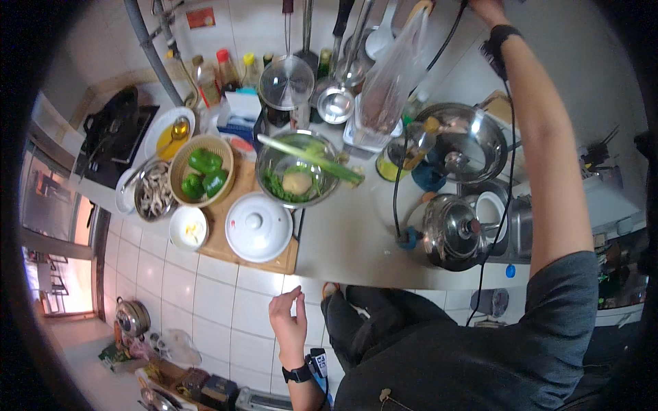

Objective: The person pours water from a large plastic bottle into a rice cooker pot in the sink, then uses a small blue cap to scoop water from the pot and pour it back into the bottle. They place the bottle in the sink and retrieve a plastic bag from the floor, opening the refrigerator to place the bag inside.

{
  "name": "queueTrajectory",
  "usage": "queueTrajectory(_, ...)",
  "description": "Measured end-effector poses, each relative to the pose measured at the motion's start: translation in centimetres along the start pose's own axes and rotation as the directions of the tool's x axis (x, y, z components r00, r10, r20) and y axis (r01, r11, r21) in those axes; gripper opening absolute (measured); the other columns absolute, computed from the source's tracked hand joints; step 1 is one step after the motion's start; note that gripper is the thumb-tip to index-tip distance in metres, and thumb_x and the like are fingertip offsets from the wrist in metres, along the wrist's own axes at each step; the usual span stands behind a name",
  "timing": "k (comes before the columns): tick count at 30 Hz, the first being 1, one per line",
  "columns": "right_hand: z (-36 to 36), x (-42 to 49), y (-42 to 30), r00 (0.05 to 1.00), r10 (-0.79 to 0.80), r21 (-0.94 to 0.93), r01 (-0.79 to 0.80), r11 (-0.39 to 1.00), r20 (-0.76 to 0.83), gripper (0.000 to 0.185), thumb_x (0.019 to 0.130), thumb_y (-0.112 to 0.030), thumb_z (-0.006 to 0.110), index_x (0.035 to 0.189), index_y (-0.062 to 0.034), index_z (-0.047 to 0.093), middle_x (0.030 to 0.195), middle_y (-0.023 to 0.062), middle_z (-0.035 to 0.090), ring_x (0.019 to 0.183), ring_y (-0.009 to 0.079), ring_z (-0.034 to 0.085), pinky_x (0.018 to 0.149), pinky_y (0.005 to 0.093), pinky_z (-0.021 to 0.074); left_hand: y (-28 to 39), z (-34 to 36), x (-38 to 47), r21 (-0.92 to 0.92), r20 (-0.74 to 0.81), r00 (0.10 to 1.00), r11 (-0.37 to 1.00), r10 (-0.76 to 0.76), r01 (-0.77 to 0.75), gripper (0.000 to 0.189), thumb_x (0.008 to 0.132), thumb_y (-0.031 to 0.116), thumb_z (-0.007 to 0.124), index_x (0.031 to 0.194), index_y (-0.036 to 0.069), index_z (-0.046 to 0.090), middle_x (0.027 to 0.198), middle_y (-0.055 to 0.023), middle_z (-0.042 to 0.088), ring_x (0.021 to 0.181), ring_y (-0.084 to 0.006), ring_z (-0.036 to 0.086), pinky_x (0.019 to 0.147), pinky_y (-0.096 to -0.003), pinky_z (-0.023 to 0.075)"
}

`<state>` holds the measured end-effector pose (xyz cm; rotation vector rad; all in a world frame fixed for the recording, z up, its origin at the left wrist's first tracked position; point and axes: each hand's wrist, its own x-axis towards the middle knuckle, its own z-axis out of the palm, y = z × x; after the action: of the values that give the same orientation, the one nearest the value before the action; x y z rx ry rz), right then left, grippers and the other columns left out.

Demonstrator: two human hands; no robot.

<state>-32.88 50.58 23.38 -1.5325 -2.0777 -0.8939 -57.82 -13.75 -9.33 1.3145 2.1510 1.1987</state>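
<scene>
My left hand (289, 317) hangs in the air before the counter edge, above the tiled floor. It holds nothing; its fingers curl loosely with the thumb apart. My right arm reaches up along the right side, and my right hand (488, 10) is partly cut off at the top edge, so its grip is hidden. On the wooden cutting board (284, 264) stands a white lidded dish (257, 242). Behind it, a steel bowl (260, 180) holds leafy greens and a potato (297, 182), with a long green onion (313, 159) lying across the rim.
A basket (177, 177) holds green peppers (205, 160). Around it are a bowl of sliced mushrooms (156, 187), a small white bowl (176, 234) and a dish of yellow liquid (172, 144). A steel kettle (444, 231) and large steel basin (475, 144) stand right. Cables hang near my right arm.
</scene>
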Motion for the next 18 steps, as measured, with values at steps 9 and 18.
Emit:
queueTrajectory(9, 0.1, -1.1, -1.7, 0.932, 0.162, 0.226, -0.089, 0.97, -0.325, 0.053, 0.081, -0.03, 0.06, 0.116, 0.0067, 0.046, 0.096, 0.028, 0.061, 0.091, 0.0428, 0.058, 0.076, 0.0468, 0.0479, -0.2, 1.8, 0.5, -0.003, 0.027, 0.996, 0.997, -0.082, 0.082, 0.012, 0.082, 0.005, 0.06, 0.092, 0.001, 0.066, 0.082, -0.0116, 0.064, 0.077, -0.0272, 0.057, 0.075, -0.0351, 0.0441)
queueTrajectory(18, -7.3, -7.5, -3.6, 0.999, 0.041, 0.441, -0.033, 0.897, -0.009, 0.047, 0.082, -0.033, 0.061, 0.102, 0.0086, 0.055, 0.084, 0.0228, 0.063, 0.076, 0.032, 0.064, 0.065, 0.0396, 0.0515, 1.0, 1.5, 1.6, -0.01, 0.088, 0.996, 1.0, -0.015, 0.016, 0.011, 0.081, 0.004, 0.061, 0.091, 0.001, 0.065, 0.082, -0.0127, 0.064, 0.076, -0.028, 0.056, 0.074, -0.035, 0.0439)
